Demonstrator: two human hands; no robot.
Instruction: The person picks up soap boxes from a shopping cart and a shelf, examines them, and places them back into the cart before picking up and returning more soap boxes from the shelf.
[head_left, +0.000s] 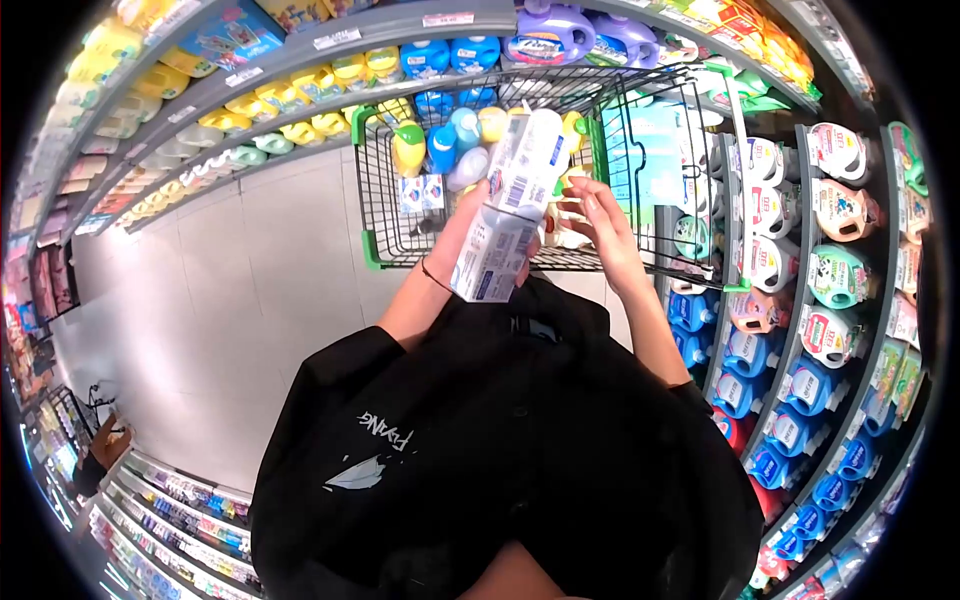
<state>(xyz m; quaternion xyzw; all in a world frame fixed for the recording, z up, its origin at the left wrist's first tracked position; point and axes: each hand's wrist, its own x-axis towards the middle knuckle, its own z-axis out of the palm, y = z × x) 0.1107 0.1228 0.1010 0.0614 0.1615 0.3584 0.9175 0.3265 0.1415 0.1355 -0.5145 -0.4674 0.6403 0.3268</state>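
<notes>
My left hand (462, 240) is wrapped round a long white printed pack (497, 235) with barcodes and blue labels. It looks like boxes set end to end, and I cannot make out the product. The pack tilts over the near side of a black wire shopping cart (395, 262) with green corners. Just right of the pack, my right hand (607, 228) has its fingers apart and holds nothing. Inside the cart lie a yellow bottle with a green cap (408, 150), blue bottles (441, 148) and small white-and-blue boxes (421, 193). The pack hides part of the contents.
Shelves of yellow bottles (285, 95) and purple jugs (548, 35) curve along the far side. On the right, shelves hold white jugs (838, 150) and blue jugs (808, 385). Pale tiled floor (235, 290) lies to the left. Another person (100, 450) is at the lower left.
</notes>
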